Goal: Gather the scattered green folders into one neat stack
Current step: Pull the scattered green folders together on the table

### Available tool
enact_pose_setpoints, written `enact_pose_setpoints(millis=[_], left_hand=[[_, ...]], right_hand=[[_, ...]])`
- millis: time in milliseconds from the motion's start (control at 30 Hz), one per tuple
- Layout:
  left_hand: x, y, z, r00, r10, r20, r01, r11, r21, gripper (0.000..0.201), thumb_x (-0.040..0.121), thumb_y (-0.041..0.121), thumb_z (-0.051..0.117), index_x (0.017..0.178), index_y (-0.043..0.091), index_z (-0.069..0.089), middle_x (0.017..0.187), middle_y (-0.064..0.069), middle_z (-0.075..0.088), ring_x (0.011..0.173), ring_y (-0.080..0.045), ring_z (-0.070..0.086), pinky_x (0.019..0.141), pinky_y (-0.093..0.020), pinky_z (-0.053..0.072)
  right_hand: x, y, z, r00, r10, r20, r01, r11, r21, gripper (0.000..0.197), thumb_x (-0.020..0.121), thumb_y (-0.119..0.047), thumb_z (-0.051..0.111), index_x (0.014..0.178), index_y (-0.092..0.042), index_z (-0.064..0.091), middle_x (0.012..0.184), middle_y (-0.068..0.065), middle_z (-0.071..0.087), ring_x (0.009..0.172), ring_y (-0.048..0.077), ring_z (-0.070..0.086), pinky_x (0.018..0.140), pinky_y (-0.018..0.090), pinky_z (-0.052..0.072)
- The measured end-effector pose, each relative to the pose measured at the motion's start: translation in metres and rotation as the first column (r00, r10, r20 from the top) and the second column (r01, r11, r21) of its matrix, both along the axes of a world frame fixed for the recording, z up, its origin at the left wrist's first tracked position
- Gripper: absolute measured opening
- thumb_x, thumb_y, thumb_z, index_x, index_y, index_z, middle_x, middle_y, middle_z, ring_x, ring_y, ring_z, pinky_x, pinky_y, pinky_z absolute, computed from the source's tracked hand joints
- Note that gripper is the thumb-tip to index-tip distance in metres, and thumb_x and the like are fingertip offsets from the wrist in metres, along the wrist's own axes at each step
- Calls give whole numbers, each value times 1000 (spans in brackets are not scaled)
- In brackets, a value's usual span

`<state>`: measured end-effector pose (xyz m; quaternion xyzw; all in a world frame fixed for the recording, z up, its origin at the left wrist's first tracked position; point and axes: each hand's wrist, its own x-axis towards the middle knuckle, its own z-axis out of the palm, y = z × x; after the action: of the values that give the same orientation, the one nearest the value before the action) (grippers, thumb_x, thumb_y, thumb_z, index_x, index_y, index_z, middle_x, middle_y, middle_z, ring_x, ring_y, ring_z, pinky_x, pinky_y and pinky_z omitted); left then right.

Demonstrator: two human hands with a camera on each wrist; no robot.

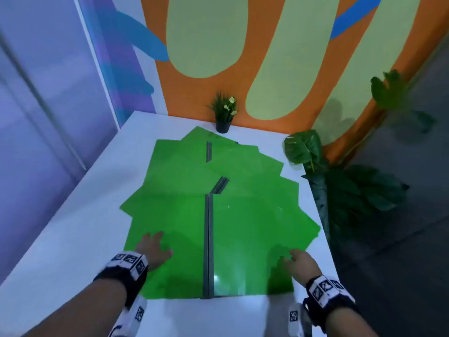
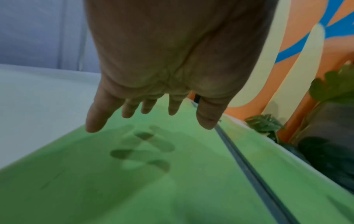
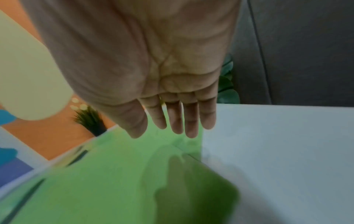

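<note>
Several green folders (image 1: 184, 171) lie fanned and overlapping across the white table (image 1: 73, 215), each with a grey spine (image 1: 208, 244). The nearest folder (image 1: 243, 239) lies open and flat at the front. My left hand (image 1: 153, 246) hovers palm down over its left half, fingers spread and straight (image 2: 95, 118), casting shadows on the green sheet (image 2: 153, 181). My right hand (image 1: 300, 260) is above the folder's right edge with fingers straight and together (image 3: 189, 121), over the green cover (image 3: 107, 174). Neither hand holds anything.
A small potted plant (image 1: 224, 115) stands at the table's back edge against the orange wall. Large leafy plants (image 1: 306, 147) crowd the table's right side. Bare white table (image 3: 277, 144) shows to the right of the folders and along the left (image 2: 38, 98).
</note>
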<state>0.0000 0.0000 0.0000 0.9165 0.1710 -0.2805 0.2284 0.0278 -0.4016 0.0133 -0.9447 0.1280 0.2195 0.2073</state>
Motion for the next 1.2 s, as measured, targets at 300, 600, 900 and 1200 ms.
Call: enact_pose_setpoints(millis=[300,600,900,1200], left_hand=[[-30,-22,-18,996,-30,-89,35,998,54,89,86,57,53,157,31,7,165,-15,-2,149,-47,8,118,-56,23],[-38,-31,41,988,152,33,-135,944,-302,114,71,82,44,157,21,2,166,-13,-3,153,-31,8,121,-51,17],[-25,-42,128,823,470,319,-66,637,-768,80,68,57,73,140,42,41,143,3,55,119,-25,63,97,-52,52],[-34,38,79,527,722,448,-448,684,-575,18,93,5,48,106,16,52,86,-9,57,79,-29,49,72,-39,41]], right_hand=[[4,18,-17,980,-159,-124,160,987,2,30,90,-25,58,111,-5,49,107,13,57,89,27,52,79,30,45],[14,2,19,902,-402,155,200,710,675,30,91,2,54,94,-27,59,81,23,56,65,22,52,64,37,44],[22,49,82,910,-381,162,4,399,917,29,93,0,55,115,-19,55,108,-4,57,104,10,52,91,22,39],[26,66,-13,969,-233,79,192,916,353,38,90,-11,61,128,-3,59,131,20,60,105,30,61,99,34,47]])
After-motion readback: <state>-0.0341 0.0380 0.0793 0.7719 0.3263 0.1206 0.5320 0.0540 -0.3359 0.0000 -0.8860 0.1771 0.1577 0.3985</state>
